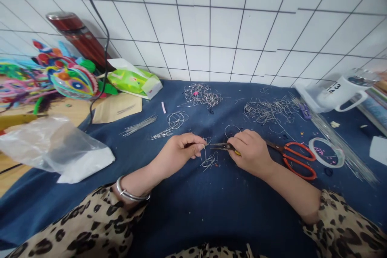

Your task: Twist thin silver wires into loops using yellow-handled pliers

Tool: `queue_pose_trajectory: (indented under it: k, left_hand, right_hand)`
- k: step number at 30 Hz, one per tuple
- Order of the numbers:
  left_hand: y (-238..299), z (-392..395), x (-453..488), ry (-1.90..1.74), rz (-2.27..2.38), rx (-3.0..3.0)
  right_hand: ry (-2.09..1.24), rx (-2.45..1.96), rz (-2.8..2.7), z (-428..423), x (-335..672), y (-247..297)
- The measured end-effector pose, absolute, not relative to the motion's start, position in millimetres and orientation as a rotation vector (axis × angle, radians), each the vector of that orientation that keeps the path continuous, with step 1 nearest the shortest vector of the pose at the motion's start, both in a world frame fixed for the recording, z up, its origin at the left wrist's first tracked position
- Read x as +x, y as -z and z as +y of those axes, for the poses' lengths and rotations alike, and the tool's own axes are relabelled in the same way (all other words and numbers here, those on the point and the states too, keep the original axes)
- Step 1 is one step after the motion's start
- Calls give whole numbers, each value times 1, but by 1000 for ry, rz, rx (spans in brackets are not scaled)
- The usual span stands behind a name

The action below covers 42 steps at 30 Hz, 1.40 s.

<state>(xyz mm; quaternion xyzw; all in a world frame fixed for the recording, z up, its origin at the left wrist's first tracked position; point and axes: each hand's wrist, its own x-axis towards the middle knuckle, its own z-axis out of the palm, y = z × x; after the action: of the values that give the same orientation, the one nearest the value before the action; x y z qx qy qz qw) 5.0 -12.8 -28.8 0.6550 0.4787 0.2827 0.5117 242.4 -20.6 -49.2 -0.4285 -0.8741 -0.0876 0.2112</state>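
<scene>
Near the middle of the blue cloth, my left hand pinches a thin bent silver wire between thumb and fingers. My right hand is wrapped round a pair of pliers, whose narrow dark jaws point left at the wire by my left fingertips. Whether the jaws touch the wire I cannot tell. Most of the pliers' handle is hidden in my palm; a bit of yellow shows. Just below the jaws lies a small tangle of wire. A looped wire stands out above my right hand.
Orange-handled scissors and a round clear dish with pink beads lie right of my right hand. Wire heaps and a coil lie behind. A plastic bag is left; a white mug stands back right. A tiled wall closes the rear.
</scene>
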Motion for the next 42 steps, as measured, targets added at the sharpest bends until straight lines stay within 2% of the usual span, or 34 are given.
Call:
queue_pose_trajectory:
  k: [7,12,42]
  left_hand:
    - [28,-10,5,-666,1071,1282]
    - [30,-11,4,-653,1038,1248]
    - [25,-16,7,-588,974,1111]
  right_hand:
    - [619,-1031,-2523,-25,244,40]
    - [739,-955,-2517,-29,243,38]
    - [668,-911,-2508,-35,239,34]
